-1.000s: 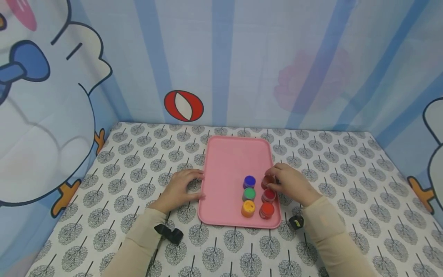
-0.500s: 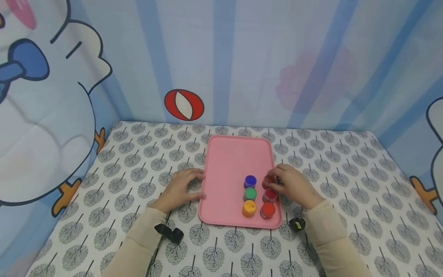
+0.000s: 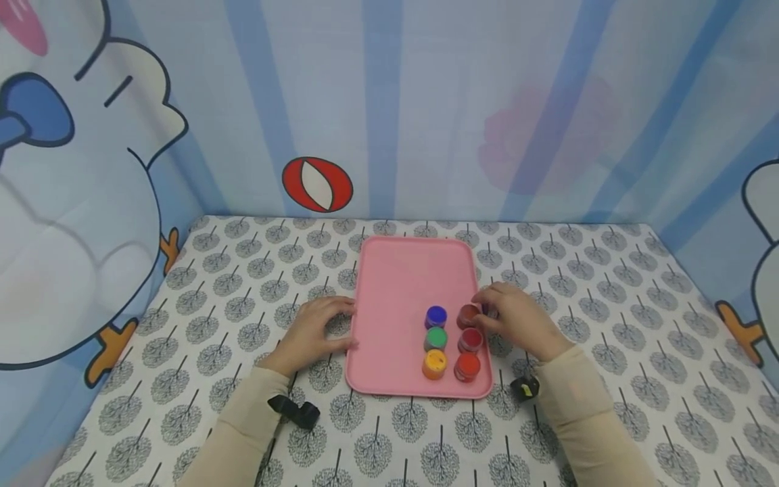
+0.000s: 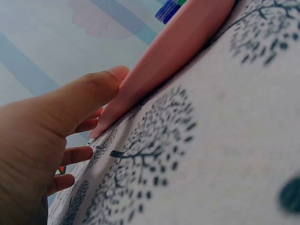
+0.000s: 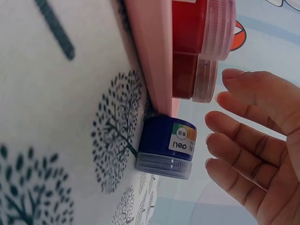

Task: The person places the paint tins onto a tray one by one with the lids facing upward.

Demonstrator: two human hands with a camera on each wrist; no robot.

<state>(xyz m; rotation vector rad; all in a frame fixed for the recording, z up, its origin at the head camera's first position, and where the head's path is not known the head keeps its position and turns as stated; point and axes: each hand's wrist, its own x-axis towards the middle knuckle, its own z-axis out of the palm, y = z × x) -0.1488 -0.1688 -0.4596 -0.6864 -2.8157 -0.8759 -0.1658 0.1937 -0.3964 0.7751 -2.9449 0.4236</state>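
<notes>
Paint pots sit in two rows at the pink tray's point(image 3: 395, 284) near right corner: orange pot point(image 3: 435, 364) nearest, blue pot point(image 3: 435, 316) farthest. Right hand point(image 3: 517, 321), fingers spread, seemingly touches the dark red pot point(image 3: 468, 314). Left hand point(image 3: 310, 331) rests relaxed against the tray's left edge.

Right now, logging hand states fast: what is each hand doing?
Left hand: open, thumb touching the pink tray edge.
Right hand: open, fingers by the dark red jar, no grip.

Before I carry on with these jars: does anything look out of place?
Yes. In the right wrist view a dark blue jar lies on its side on the cloth, off the pink tray and right beside its rim, by the right hand. The other jars stand upright on the tray.
</notes>
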